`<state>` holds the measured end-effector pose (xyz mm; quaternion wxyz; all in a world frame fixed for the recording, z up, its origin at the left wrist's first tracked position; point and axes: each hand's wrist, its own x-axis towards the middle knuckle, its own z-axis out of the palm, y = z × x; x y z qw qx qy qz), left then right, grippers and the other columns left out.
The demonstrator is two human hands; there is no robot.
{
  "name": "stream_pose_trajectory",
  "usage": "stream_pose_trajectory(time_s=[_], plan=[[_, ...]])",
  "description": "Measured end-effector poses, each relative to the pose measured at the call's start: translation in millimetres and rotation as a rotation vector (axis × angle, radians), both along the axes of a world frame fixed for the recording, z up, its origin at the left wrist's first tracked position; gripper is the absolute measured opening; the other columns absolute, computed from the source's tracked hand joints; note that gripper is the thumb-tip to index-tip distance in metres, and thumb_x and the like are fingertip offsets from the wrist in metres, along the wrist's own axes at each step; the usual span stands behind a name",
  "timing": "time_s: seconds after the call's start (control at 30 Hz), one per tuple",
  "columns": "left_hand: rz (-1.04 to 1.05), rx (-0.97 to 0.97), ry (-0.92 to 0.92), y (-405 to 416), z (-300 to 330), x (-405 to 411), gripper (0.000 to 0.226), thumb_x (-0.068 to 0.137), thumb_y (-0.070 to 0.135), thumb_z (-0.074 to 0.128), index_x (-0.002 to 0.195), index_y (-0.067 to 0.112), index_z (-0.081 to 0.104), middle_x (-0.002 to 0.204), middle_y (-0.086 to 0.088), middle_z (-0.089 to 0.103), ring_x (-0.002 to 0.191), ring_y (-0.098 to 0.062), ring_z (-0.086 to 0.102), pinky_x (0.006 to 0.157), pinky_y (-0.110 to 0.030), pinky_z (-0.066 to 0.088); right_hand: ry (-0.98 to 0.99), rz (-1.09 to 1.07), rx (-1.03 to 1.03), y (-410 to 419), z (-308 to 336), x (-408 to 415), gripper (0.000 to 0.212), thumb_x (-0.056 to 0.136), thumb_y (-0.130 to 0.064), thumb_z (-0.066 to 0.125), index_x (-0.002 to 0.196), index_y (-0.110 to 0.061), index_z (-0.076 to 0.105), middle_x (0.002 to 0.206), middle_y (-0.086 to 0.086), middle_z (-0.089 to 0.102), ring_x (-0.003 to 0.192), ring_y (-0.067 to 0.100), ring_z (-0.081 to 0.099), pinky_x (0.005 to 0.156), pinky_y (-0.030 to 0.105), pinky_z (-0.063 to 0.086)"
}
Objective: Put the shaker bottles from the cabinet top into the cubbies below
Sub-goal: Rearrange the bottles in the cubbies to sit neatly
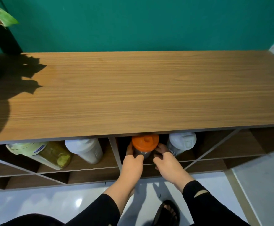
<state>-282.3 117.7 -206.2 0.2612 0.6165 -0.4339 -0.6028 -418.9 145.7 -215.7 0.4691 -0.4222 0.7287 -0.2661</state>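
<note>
Two hands steady an orange-lidded shaker bottle (144, 145) inside a cubby.
The left hand (132, 162) and right hand (166, 160) curl around its sides; a white bottle (181, 142) stands beside it beneath the wooden cabinet top (133, 95).

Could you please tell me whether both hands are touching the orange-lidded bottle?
Touching: the head view shows the left hand and right hand pressed against opposite sides of the orange-lidded bottle.
</note>
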Motion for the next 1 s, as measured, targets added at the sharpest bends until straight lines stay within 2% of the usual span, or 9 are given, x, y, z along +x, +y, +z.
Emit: stream_pose_trajectory(time_s=[0.13, 0.2, 0.33, 0.47, 0.6, 0.73, 0.87, 0.93, 1.0], plan=[[0.002, 0.035, -0.028, 7, 0, 1, 0.057, 0.094, 0.009, 0.053, 0.146, 0.024, 0.035, 0.104, -0.007, 0.065, 0.088, -0.018, 0.061, 0.079, -0.033, 0.052, 0.063, 0.006, 0.06, 0, -6, 0, 0.046, 0.091, -0.017, 0.053, 0.137, -0.017, 0.05, 0.124, 0.01, 0.066, 0.109, 0.03, 0.064, 0.097, 0.052, 0.055], [-0.003, 0.053, -0.049, 13, 4, 4, 0.037, 0.095, 0.009, 0.053, 0.127, 0.023, 0.041, 0.1, -0.006, 0.061, 0.084, -0.016, 0.058, 0.075, -0.032, 0.048, 0.122, 0.027, 0.128, 2, -8, 0, 0.038, 0.094, -0.021, 0.053, 0.131, -0.015, 0.058, 0.118, 0.008, 0.069, 0.104, 0.027, 0.066, 0.093, 0.05, 0.057], [-0.007, 0.123, -0.037, 34, 2, 30, 0.022, 0.099, 0.01, 0.047, 0.116, 0.018, 0.058, 0.103, -0.003, 0.063, 0.089, -0.015, 0.058, 0.083, -0.029, 0.048, 0.158, 0.446, 0.419, 14, 9, 20, 0.031, 0.099, -0.028, 0.05, 0.099, -0.005, 0.07, 0.099, 0.01, 0.079, 0.082, 0.023, 0.07, 0.087, 0.044, 0.059], [0.214, 0.164, -0.028, 42, 5, 80, 0.027, 0.1, 0.01, 0.044, 0.102, 0.011, 0.071, 0.098, -0.012, 0.074, 0.082, -0.018, 0.066, 0.078, -0.033, 0.054, 0.227, 0.728, 0.398, 20, 26, 76, 0.029, 0.098, -0.036, 0.053, 0.108, -0.017, 0.072, 0.105, 0.002, 0.077, 0.096, 0.017, 0.071, 0.087, 0.033, 0.055], [0.468, 0.049, -0.018, 39, 15, 128, 0.023, 0.101, 0.012, 0.044, 0.11, 0.015, 0.065, 0.102, -0.011, 0.07, 0.093, -0.023, 0.068, 0.091, -0.047, 0.058, 0.062, 0.518, 0.093, 17, 31, 141, 0.039, 0.101, -0.032, 0.052, 0.14, -0.027, 0.053, 0.134, -0.005, 0.061, 0.106, 0.006, 0.059, 0.089, 0.022, 0.045], [0.483, -0.085, -0.049, 29, 29, 148, 0.046, 0.1, 0.009, 0.046, 0.143, 0.025, 0.044, 0.132, 0.004, 0.055, 0.121, -0.013, 0.053, 0.102, -0.032, 0.043, -0.16, 0.173, 0.025, -6, 32, 182, 0.068, 0.102, -0.019, 0.052, 0.158, -0.028, 0.015, 0.16, 0.0, 0.033, 0.137, 0.017, 0.045, 0.108, 0.034, 0.038], [0.374, -0.109, -0.036, 19, 28, 157, 0.062, 0.101, 0.007, 0.043, 0.157, 0.027, 0.026, 0.152, 0.005, 0.041, 0.143, -0.014, 0.037, 0.117, -0.036, 0.034, -0.13, 0.033, -0.036, -34, 28, 200, 0.082, 0.098, -0.006, 0.053, 0.16, -0.028, 0.005, 0.15, 0.015, 0.045, 0.111, 0.018, 0.054, 0.091, 0.033, 0.046], [0.295, -0.116, -0.07, 14, 29, 160, 0.054, 0.098, 0.003, 0.043, 0.139, 0.039, 0.044, 0.136, 0.014, 0.05, 0.132, -0.013, 0.046, 0.107, -0.026, 0.043, -0.14, 0.036, -0.067, -42, 27, 203, 0.081, 0.096, -0.004, 0.052, 0.16, -0.03, 0.009, 0.145, 0.014, 0.051, 0.107, 0.017, 0.053, 0.092, 0.034, 0.048], [0.216, -0.122, -0.1, 8, 32, 162, 0.049, 0.095, -0.001, 0.043, 0.1, 0.047, 0.044, 0.107, 0.016, 0.054, 0.107, -0.015, 0.056, 0.079, -0.015, 0.046, -0.155, 0.033, -0.089, -46, 23, 203, 0.079, 0.096, -0.003, 0.052, 0.158, -0.033, 0.014, 0.146, 0.011, 0.051, 0.118, 0.02, 0.054, 0.1, 0.039, 0.048]])
